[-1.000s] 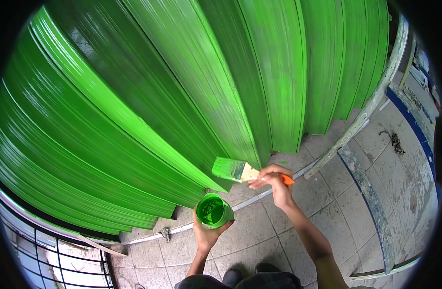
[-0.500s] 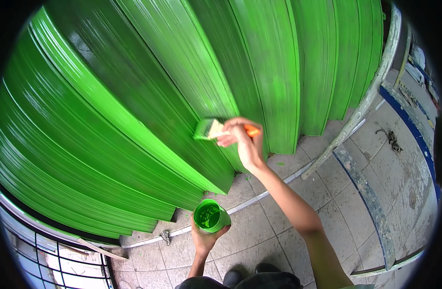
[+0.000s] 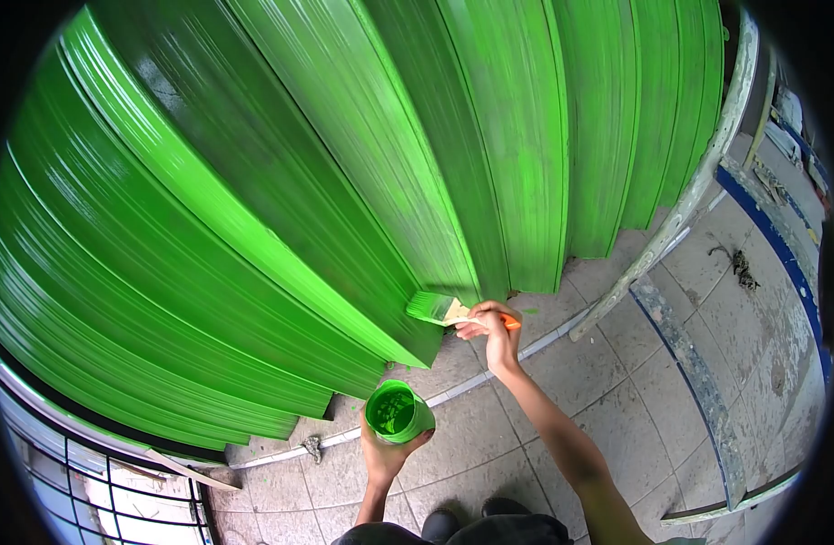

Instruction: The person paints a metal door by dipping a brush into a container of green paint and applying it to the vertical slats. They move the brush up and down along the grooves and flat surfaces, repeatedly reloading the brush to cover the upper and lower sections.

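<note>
Ribbed, glossy green panels point(image 3: 281, 227) back a flat, orange-handled paintbrush point(image 3: 455, 312), probably light and soft-bristled, best gripped by its handle, as the curled right hand point(image 3: 493, 332) does, at one o'clock from the likely slippery, round green paint container point(image 3: 422, 421) cupped in the half-closed left hand point(image 3: 385, 456).

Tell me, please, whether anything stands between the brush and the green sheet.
Nothing visible does: the brush in the right hand has its bristles at the sheet's lower edge; the left hand holds the cup aside.
</note>
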Tool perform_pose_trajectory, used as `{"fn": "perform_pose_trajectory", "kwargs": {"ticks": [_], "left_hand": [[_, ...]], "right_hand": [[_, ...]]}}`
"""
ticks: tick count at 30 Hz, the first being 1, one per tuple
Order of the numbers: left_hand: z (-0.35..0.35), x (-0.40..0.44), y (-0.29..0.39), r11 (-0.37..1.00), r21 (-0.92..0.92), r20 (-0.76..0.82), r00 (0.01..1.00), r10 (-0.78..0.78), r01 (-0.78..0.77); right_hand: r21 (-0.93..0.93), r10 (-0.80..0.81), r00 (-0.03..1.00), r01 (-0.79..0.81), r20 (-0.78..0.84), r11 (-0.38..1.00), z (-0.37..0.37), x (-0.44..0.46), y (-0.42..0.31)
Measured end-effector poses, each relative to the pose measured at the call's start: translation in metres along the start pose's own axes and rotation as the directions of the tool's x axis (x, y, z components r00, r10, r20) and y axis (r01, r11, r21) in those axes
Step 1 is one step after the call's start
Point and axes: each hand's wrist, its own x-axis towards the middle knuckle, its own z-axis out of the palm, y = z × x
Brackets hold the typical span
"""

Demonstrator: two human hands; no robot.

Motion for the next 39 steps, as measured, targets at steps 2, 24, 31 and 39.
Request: {"fn": "perform_pose_trajectory", "kwargs": {"ticks": [2, 24, 31, 39], "left_hand": [[0.001, 0.001, 0.0, 1.0, -0.006, -0.014, 1.0, -0.004, 0.004], [-0.005, 0.0, 0.005, 0.999, -0.014, 0.026, 0.999, 0.03, -0.03], [-0.003, 0.0, 0.011, 0.997, -0.076, 0.019, 1.0, 0.006, -0.004], [-0.002, -0.001, 0.008, 0.998, -0.07, 0.036, 0.999, 0.0, 0.003]], "right_hand": [[0.011, 0.007, 1.0, -0.007, 0.005, 1.0, 0.005, -0.002, -0.002], [0.015, -0.032, 0.999, 0.032, -0.013, 0.999, 0.042, 0.017, -0.046], [0.134, -0.272, 0.955, 0.256, 0.116, 0.957, 0.135, 0.058, -0.132], [0.32, -0.443, 0.878, 0.372, 0.183, 0.871, 0.189, 0.064, -0.183]]}}
